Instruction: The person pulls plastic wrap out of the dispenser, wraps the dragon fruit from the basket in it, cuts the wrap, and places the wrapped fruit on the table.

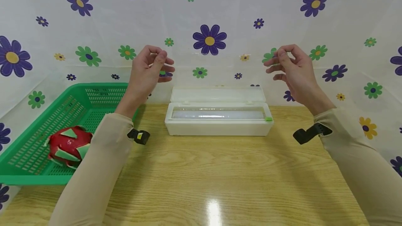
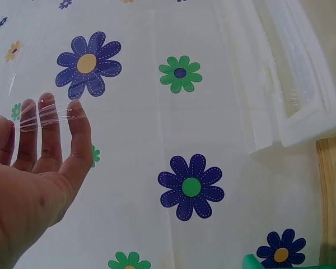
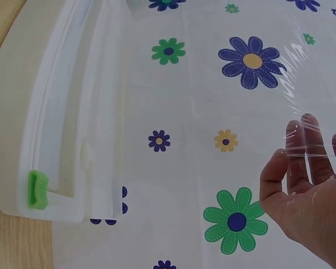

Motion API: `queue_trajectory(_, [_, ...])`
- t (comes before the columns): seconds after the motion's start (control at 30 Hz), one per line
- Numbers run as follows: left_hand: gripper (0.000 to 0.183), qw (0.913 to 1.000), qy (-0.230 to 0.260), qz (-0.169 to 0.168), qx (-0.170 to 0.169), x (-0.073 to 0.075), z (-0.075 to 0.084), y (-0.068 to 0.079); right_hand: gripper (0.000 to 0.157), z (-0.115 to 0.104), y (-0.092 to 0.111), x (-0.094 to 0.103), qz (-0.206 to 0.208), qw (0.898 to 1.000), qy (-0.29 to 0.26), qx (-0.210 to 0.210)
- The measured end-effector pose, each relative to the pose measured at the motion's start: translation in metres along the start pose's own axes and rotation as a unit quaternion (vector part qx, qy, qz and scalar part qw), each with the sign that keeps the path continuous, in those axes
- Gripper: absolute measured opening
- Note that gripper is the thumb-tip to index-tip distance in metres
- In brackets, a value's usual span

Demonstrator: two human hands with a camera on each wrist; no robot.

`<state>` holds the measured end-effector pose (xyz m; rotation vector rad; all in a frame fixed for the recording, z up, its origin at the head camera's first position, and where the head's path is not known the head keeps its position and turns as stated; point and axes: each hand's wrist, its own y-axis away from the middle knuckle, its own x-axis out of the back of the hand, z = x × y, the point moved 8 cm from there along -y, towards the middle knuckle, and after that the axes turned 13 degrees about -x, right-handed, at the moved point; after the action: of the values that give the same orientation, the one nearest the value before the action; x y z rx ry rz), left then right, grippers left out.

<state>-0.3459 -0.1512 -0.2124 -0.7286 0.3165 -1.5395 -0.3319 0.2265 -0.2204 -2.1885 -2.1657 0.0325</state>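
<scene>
Clear cling film point(image 3: 294, 64) stretches between my two raised hands, its creases glinting in the wrist views. My left hand point(image 1: 147, 66) pinches one end between thumb and fingers, with gathered strands point(image 2: 36, 119) lying across its fingertips. At the other end, my right hand point(image 1: 295, 69) pinches the film the same way. Both hands are up in front of the flowered backdrop, higher than the white cling film dispenser point(image 1: 220, 128). The dispenser's lid point(image 1: 218, 95) is up, and a roll of film point(image 1: 218, 114) lies inside. A green slide cutter point(image 1: 268, 119) sits at its right end.
On the left stands a green plastic basket point(image 1: 31, 180) holding a red dragon fruit point(image 1: 69, 144), partly behind my left sleeve. A flowered white sheet point(image 1: 176, 16) hangs behind the wooden table point(image 1: 194, 173). Each wrist wears a black camera strap.
</scene>
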Motion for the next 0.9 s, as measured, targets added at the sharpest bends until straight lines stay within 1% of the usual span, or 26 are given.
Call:
queue_trajectory(0.17, [0.017,1.0,0.002,-0.002,0.0,-0.0001,0.0023,-0.002,0.018,-0.0023,-0.0005,0.0007,0.005,1.0,-0.005,0.001])
queue_trajectory(0.5, [0.016,1.0,0.009,-0.002,-0.003,0.0008,0.0087,-0.0041,0.016,-0.0069,-0.0011,0.0005,0.003,1.0,-0.018,0.007])
queue_trajectory(0.7, [0.016,0.9998,0.019,-0.001,-0.003,0.0007,0.0091,-0.0053,0.015,-0.0085,-0.0003,0.0006,0.012,1.0,-0.021,0.006])
queue_trajectory(0.9, [0.016,0.9998,0.018,0.0,-0.006,0.0015,0.0097,-0.005,0.015,-0.01,0.0002,0.0005,0.017,1.0,-0.02,0.009])
